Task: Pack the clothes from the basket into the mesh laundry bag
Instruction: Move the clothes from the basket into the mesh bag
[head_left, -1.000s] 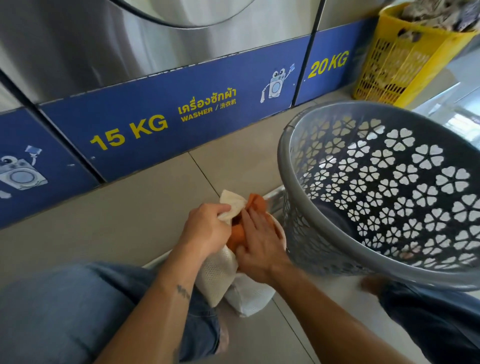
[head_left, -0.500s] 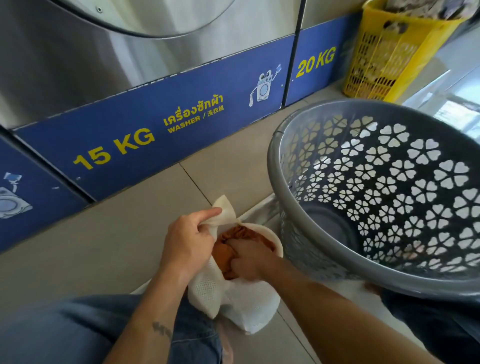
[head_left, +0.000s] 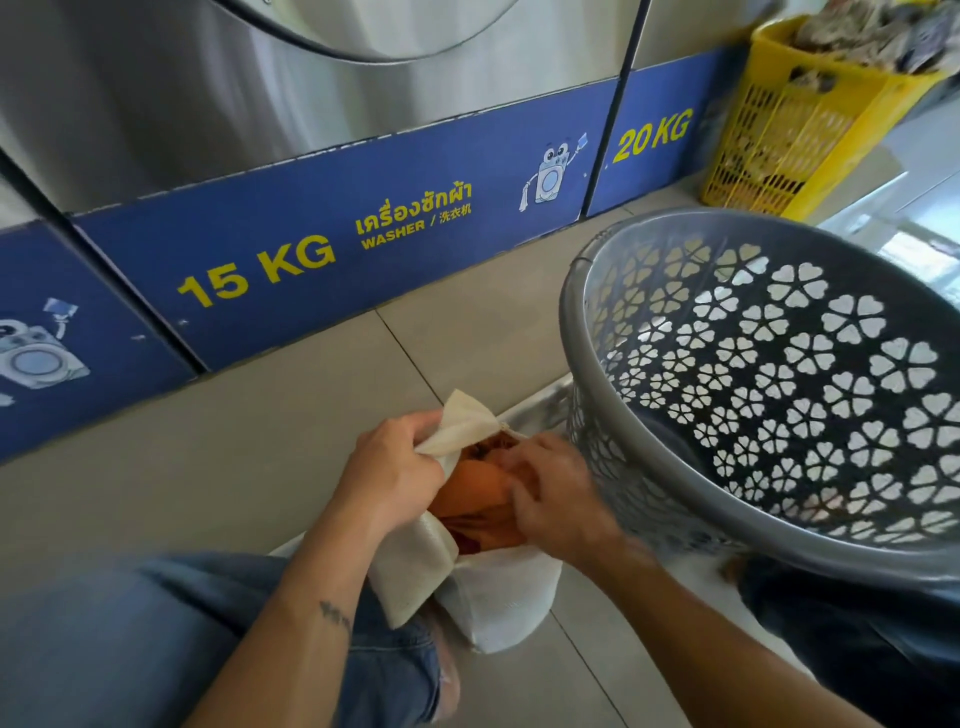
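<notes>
Clothes (head_left: 472, 486) (head view): orange, bunched in the bag's mouth between the two grips. Only the top of the bundle shows; mesh and hands hide the rest.
Bag (head_left: 498, 597): white mesh, standing on the floor (head_left: 208, 467) between the person's knees, just left of the basket. The left forearm and knee cover its left side.
Left grip (head_left: 392, 467): closed round a flap of the bag's mouth, holding it up; the fingertips are hidden in the fold.
Right grip (head_left: 558, 499): at the right side of the mouth, fingers curled over the clothes. It is motion-blurred, so I cannot tell whether it pinches cloth, holds the bag's rim or only presses.
Basket (head_left: 810, 545): grey with flower cut-outs, tilted with its mouth toward the camera. The right frame edge cuts it off, and its near rim covers the right knee.
Hard to make out: a brownish shape under the basket's near rim.
Open room: bare tiles left of the bag and ahead of it, up to the blue washer panel (head_left: 311, 249).
Closed sides: the basket wall just beside the right grip; jeans (head_left: 156, 649) on the near left.
Yellow basket (head_left: 810, 130): top right corner, heaped with laundry, cut by the frame, well apart from the bag.
</notes>
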